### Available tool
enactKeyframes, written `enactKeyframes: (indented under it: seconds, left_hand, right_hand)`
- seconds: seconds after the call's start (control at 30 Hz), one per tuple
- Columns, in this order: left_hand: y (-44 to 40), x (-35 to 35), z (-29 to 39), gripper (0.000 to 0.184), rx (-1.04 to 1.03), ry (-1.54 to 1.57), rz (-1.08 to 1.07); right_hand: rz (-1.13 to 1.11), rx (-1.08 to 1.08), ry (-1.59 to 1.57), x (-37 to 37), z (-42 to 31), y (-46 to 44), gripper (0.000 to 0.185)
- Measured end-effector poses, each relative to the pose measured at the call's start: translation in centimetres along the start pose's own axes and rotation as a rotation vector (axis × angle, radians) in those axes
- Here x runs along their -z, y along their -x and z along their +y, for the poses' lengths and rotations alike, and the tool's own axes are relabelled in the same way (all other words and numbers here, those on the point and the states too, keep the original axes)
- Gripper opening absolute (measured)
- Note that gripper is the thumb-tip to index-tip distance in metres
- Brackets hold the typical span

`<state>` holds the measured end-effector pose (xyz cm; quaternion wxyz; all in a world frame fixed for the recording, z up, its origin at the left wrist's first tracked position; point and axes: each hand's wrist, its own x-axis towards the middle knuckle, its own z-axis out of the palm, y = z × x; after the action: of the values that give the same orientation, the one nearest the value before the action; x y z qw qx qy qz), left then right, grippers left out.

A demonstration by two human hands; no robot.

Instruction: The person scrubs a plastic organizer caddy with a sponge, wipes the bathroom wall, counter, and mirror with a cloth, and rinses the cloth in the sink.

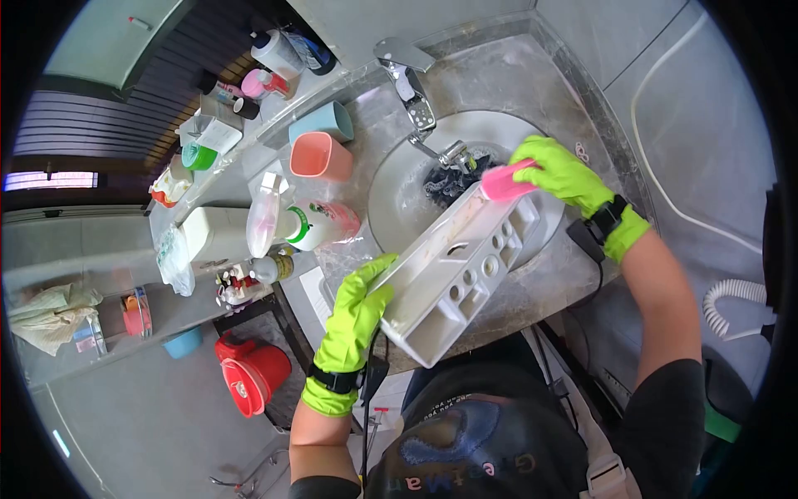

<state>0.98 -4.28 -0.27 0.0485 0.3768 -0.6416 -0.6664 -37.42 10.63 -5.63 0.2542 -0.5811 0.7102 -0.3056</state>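
Observation:
My left hand, in a bright green rubber glove, grips the near left end of a white plastic toothbrush rack with round holes and square compartments. The rack is tilted over the front of the white washbasin. In the matching glove, my right hand is closed around a pink scrubber, which touches the far right end of the rack. Whether it has bristles is hidden. A dark wet cloth lies in the basin under the chrome tap.
Left of the basin stand a pink cup, a blue cup and a white spray bottle with a green collar. Bottles and boxes line the ledge behind. A red bucket is at lower left. A white hose hangs at right.

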Motion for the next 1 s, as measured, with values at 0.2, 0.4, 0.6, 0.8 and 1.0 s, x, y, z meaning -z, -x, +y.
enactKeyframes:
  seconds: [0.2,0.4,0.6,0.8,1.0]
  left_hand:
    - [0.6,2.6,-3.9,0.047,0.054,0.134,0.088]
    - [2.5,4.5,-8.2,0.040,0.290,0.409,0.162]
    - [3.4,5.0,-9.2,0.033,0.235,0.417,0.148]
    - [3.9,5.1,-9.0,0.034,0.149,0.200,0.224]
    - [5.4,2.3,-4.0,0.042,0.114,0.124,0.351]
  right_hand:
    - [0.388,-0.248,-0.079,-0.2,-0.1,4.1,0.027]
    - [0.217,-0.199,-0.231,-0.1,0.6,7.0,0.044]
    - [0.131,-0.091,0.037,-1.5,-0.9,5.6,0.040]
    - [0.080,-0.036,0.211,-2.2,0.1,2.9,0.039]
    - [0.186,-0.060,-0.662,-0.8,-3.8,4.0,0.035]
